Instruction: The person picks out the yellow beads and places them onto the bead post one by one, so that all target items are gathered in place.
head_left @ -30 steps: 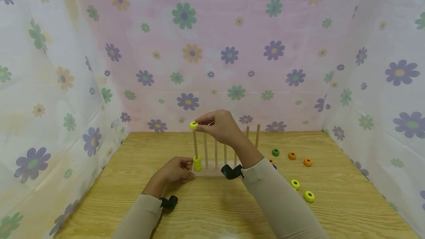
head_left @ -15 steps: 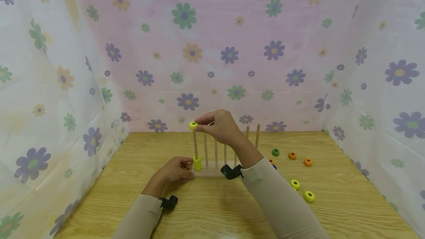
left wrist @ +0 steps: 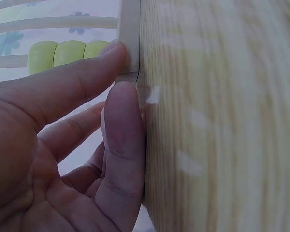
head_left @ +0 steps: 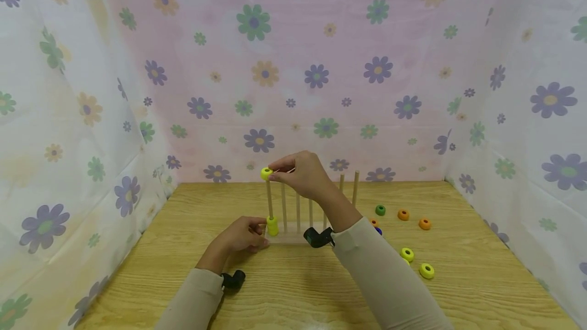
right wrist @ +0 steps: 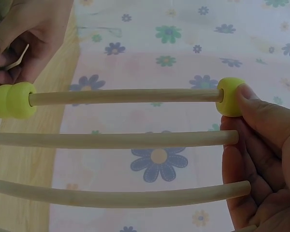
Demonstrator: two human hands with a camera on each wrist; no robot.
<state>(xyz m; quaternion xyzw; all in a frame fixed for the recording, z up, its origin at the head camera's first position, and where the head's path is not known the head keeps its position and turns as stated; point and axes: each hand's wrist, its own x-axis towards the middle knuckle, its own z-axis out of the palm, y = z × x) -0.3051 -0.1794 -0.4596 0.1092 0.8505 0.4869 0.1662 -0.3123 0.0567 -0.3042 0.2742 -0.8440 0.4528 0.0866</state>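
Note:
My right hand (head_left: 303,176) pinches a yellow bead (head_left: 266,173) between thumb and fingers at the top of the leftmost wooden rod (head_left: 269,200). In the right wrist view the rod's tip goes into the hole of that bead (right wrist: 230,97). Low on the same rod sit several yellow beads (left wrist: 70,53), stacked down to the pale wooden base (head_left: 293,239) of the rod stand. With thumb and index finger, my left hand (head_left: 241,235) grips the left end of this base, right beside the stacked beads. Other upright rods (right wrist: 111,140) stand in a row to the right, partly hidden by my right hand.
Loose beads lie on the wooden table (head_left: 284,289) to the right: green (head_left: 380,210), orange (head_left: 403,215), blue (head_left: 378,230) and yellow (head_left: 427,271). My right forearm (head_left: 385,274) partly covers some of them. Flowered cloth (head_left: 293,65) encloses the table's back and sides.

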